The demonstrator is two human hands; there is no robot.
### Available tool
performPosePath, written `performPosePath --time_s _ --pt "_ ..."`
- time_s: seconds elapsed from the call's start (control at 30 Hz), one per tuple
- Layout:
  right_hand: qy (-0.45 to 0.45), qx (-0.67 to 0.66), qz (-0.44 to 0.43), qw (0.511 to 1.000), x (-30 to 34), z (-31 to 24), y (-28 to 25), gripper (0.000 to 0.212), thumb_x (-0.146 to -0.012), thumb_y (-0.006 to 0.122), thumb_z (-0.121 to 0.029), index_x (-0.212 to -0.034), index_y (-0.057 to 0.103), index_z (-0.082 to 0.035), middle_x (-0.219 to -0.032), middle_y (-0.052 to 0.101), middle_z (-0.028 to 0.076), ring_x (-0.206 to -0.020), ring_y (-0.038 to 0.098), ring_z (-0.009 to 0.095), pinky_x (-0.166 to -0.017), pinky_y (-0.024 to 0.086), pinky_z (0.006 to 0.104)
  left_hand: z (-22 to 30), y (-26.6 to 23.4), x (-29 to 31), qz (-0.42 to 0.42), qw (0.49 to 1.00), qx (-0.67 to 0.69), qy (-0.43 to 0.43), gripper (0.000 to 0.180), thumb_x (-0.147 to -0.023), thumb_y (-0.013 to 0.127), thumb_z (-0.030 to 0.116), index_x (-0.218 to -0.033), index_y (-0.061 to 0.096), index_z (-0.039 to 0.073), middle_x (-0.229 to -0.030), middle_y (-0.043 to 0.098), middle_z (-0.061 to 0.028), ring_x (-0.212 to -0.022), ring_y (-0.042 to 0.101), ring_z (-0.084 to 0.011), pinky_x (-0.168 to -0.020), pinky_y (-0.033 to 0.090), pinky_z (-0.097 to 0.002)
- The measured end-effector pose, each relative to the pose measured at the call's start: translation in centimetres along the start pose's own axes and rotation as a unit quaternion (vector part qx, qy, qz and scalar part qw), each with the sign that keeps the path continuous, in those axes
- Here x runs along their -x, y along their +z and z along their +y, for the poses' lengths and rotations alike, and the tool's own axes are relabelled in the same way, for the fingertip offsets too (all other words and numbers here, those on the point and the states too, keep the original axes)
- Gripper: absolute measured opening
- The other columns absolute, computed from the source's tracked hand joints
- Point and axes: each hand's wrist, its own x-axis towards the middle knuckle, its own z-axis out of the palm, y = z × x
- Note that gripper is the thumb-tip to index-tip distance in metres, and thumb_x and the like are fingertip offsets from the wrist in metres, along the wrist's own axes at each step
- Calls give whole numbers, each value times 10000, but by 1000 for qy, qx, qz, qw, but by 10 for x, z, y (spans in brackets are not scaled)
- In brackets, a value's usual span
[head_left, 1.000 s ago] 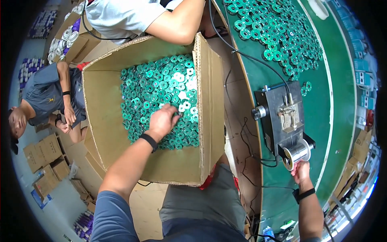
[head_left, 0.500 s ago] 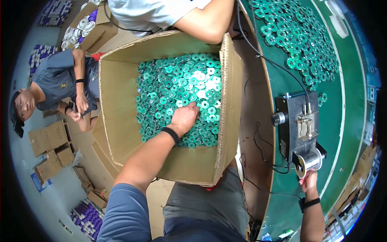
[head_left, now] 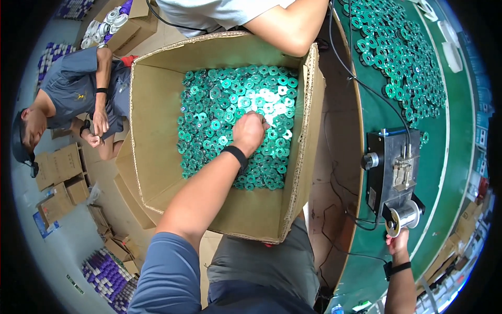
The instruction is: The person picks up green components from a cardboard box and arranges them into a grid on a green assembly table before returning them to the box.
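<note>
Resting in a cardboard box (head_left: pixel 157 157), green rings (head_left: pixel 209 125) are clutched by the closed left hand (head_left: pixel 250 132); right hand (head_left: pixel 398 242), grip unclear, steadies a metal device (head_left: pixel 392 175) beside it.

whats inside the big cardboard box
The cardboard box holds a heap of small green rings, some showing white. The left hand is closed into a fist in the heap. Whatever lies beneath the top rings, and inside the fist, is covered.
</note>
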Motion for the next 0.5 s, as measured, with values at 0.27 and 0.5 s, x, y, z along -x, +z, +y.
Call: performPosePath --time_s 0.27,0.5 --pt "12 42 2 999 -1 -2 2 348 -985 387 -214 -1078 626 21 -705 641 125 -398 537 201 -305 420 301 -13 4 -8 -2 998 -51 43 235 -863 805 280 -967 779 71 -1073 736 -190 -973 720 -405 -848 576 -510" --pt "8 23 -4 1000 1 -2 6 285 -939 399 -85 -792 624 10 -567 617 149 -365 545 218 -319 443 321 -7 -6 -17 -52 996 -68 -24 216 -882 805 304 -877 797 88 -826 745 -173 -824 723 -397 -766 565 -502"
